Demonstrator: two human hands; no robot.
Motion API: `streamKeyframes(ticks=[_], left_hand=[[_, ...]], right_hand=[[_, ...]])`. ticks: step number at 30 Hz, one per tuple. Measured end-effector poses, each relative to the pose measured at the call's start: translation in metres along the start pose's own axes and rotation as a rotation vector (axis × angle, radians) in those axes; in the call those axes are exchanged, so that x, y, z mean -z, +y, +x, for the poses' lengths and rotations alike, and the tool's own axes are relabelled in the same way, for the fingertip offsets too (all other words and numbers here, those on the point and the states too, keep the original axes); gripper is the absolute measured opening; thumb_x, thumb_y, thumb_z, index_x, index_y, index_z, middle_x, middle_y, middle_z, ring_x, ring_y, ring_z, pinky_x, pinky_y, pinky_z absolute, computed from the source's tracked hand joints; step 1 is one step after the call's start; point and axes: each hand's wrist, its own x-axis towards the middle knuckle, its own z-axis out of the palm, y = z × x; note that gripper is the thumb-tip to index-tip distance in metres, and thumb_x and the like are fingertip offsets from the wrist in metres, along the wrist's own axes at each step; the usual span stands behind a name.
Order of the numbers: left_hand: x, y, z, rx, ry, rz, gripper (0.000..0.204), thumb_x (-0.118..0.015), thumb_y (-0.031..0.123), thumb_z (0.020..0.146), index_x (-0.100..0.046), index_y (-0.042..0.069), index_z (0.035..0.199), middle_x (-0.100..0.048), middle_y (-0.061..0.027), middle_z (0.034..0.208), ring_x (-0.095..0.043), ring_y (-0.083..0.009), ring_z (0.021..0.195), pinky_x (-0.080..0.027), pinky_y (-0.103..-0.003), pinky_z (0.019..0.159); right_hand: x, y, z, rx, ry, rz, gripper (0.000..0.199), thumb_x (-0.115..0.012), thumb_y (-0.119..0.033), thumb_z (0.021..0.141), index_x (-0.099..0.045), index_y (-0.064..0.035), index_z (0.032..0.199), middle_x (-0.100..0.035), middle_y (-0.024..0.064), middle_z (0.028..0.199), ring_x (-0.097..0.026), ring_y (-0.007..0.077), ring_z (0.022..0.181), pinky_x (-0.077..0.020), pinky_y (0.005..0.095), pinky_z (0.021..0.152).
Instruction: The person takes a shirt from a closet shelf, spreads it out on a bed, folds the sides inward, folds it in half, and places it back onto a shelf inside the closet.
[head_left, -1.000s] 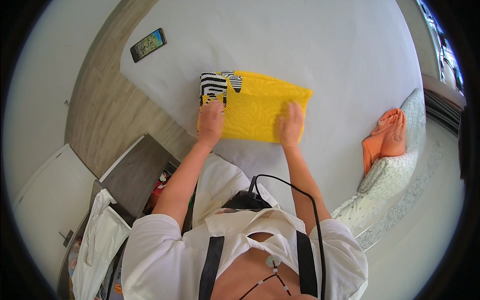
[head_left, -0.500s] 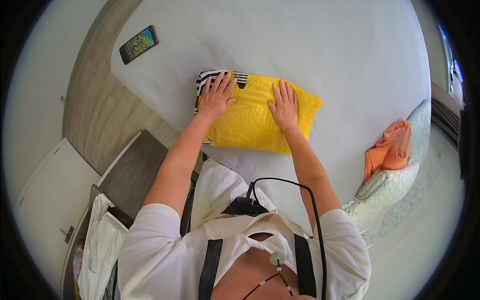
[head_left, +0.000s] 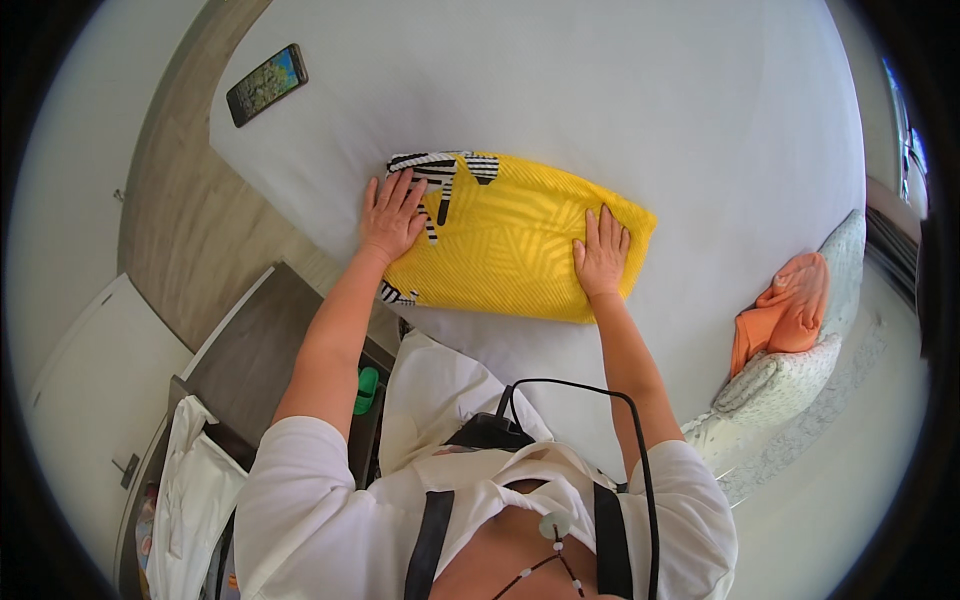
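A folded yellow cloth (head_left: 500,240) with ribbed lines and a black-and-white patterned left end lies on the white-covered bed (head_left: 650,90). My left hand (head_left: 391,212) rests with spread fingers on its left edge, over the patterned part. Near the right end, my right hand (head_left: 602,255) presses down with its fingers stretched out. Both palms are on top of the cloth, and neither hand grips it. Whether the cloth is a towel, a cover or something else, I cannot tell.
At the bed's far left edge lies a phone (head_left: 267,85) with a lit screen. An orange cloth (head_left: 785,315) sits on a pale pillow (head_left: 780,375) at the right. Dark furniture (head_left: 265,345) stands left of me, a green slipper (head_left: 366,390) beside it.
My hands have moved apart and slightly nearer to me, left hand toward the left edge, right hand toward the right end. More of the patterned end now shows.
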Motion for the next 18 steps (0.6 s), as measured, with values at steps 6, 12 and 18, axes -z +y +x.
streamKeyframes(ticks=[6, 12, 18], left_hand=[[0.013, 0.006, 0.001, 0.015, 0.025, 0.032, 0.052, -0.049, 0.031, 0.077, -0.03, 0.018, 0.124, -0.027, -0.0041, 0.13, -0.024, -0.0201, 0.119, -0.017, -0.044, 0.098], [0.021, 0.014, -0.02, 0.216, 0.338, -0.404, 0.033, -0.046, 0.022, 0.081, -0.046, 0.01, 0.112, -0.045, -0.0076, 0.115, -0.044, -0.0232, 0.103, -0.035, -0.035, 0.087], [0.005, 0.007, -0.079, 1.052, 0.375, -1.333, 0.025, -0.045, 0.022, 0.084, -0.052, 0.004, 0.099, -0.056, -0.0067, 0.084, -0.052, -0.0129, 0.078, -0.041, -0.025, 0.069]], right_hand=[[0.013, -0.002, -0.008, -0.002, 0.106, 0.084, 0.052, -0.042, -0.03, 0.079, -0.03, -0.01, 0.125, -0.023, 0.0143, 0.131, -0.023, 0.0298, 0.118, -0.0154, 0.0433, 0.097], [-0.011, 0.008, -0.064, -0.54, 0.302, 0.753, 0.051, -0.05, -0.021, 0.078, -0.03, -0.0048, 0.123, -0.027, 0.0167, 0.127, -0.027, 0.0284, 0.116, -0.0227, 0.0389, 0.095], [0.017, 0.027, -0.074, -0.918, -0.05, 1.661, 0.049, -0.058, -0.019, 0.075, -0.037, -0.0014, 0.116, -0.048, 0.0111, 0.106, -0.048, 0.0209, 0.095, -0.0409, 0.0312, 0.078]])
